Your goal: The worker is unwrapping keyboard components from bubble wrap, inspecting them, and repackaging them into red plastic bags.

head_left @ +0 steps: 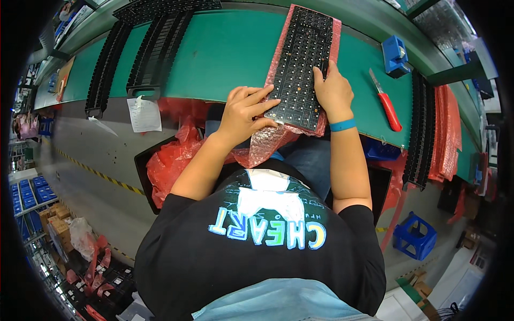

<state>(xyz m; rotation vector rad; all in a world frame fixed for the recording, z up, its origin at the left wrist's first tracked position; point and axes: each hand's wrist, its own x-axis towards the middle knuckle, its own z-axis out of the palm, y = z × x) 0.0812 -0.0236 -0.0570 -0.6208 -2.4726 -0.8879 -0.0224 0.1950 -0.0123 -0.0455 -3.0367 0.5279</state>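
On the green workbench (230,53), the keyboard circuit board (303,60) lies atop red bubble wrap (336,40), seemingly positioned but its face uncovered, left hand (245,114) and right hand (334,95) grasping opposite edges.

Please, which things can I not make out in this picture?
In the head view:
Underside of the circuit board: hidden by the board itself.
Some fingertips of the right hand: hidden by the hand or board.
Bottom of the black bin: covered by red plastic.
Far side of the dark panel: cut off by the top edge.
Writing on the white paper: too small.
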